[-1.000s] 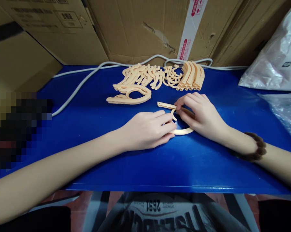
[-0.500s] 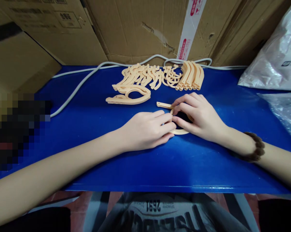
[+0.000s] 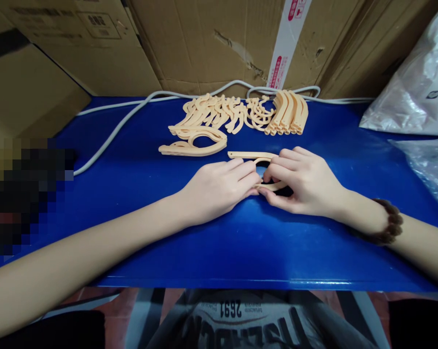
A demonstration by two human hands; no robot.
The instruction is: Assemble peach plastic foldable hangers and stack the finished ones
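Note:
Both hands work on one beige plastic folding hanger (image 3: pixel 253 155) over the blue table. My left hand (image 3: pixel 226 189) is closed, its fingertips pinching the hanger's curved part near the middle. My right hand (image 3: pixel 302 182) curls round the same hanger from the right, with thumb and fingers closed on it. A straight arm of the hanger sticks out to the left above my left fingers. The fingers hide the joint and much of the right end. Just behind my left hand lie folded hangers (image 3: pixel 193 150), stacked together.
At the back lie a row of loose beige hanger parts (image 3: pixel 211 114), several curved hooks (image 3: pixel 258 114) and a pile of hanger arms (image 3: pixel 287 114). A white cable (image 3: pixel 111 145) runs behind them. Cardboard boxes (image 3: pixel 204 48) close off the rear. Plastic bags (image 3: pixel 411 102) stand at the right.
The hanger has turned between my hands, and its straight arm now reaches further left. My fingers have shifted their hold, with the right hand slightly lower. The other parts lie unchanged.

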